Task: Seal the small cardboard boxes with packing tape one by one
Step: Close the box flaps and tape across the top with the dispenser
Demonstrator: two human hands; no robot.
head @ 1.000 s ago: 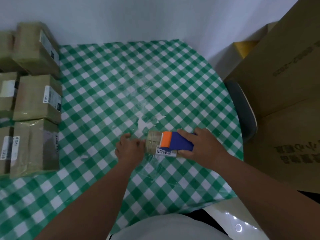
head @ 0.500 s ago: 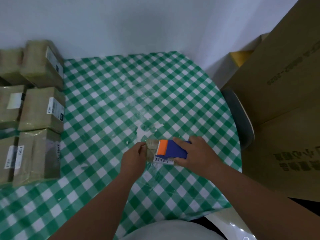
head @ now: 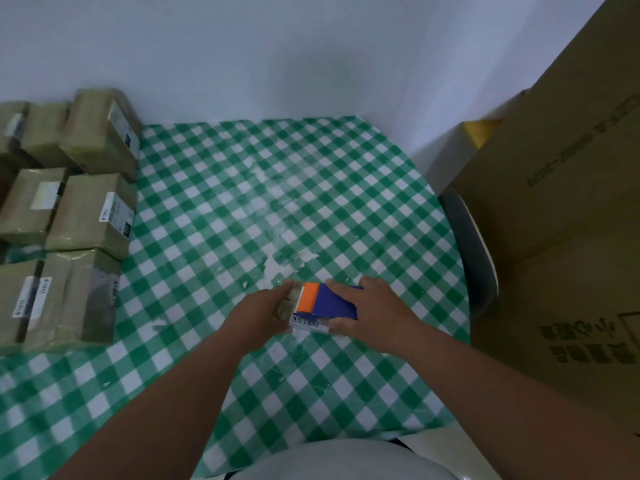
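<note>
The right hand (head: 372, 311) lies over a blue and orange tape dispenser (head: 323, 303), its fingers curled down around the dispenser's far and near sides so that it grips it from above. Under the dispenser, and partly hidden by it, sits a small cardboard box (head: 294, 306) on the table (head: 242, 202), which is covered by a green and white checked cloth. A white barcode label (head: 308, 323) shows on the box's near side, just below the dispenser and beside the right thumb.

The left hand (head: 258, 313) is just to the left of the right hand, its fingers wrapped against the left end of the small box, holding it; the fingertips themselves are turned away and cannot be seen clearly. The orange end of the dispenser points toward the left hand and sits almost against it.

Well to the left of the left hand, along the table's edge, stands a group of taped boxes (head: 90, 216) with white labels, packed close together. Beyond the right hand, off the table, leans a large cardboard carton (head: 561, 209), with a dark chair edge (head: 471, 251) between it and the table.
</note>
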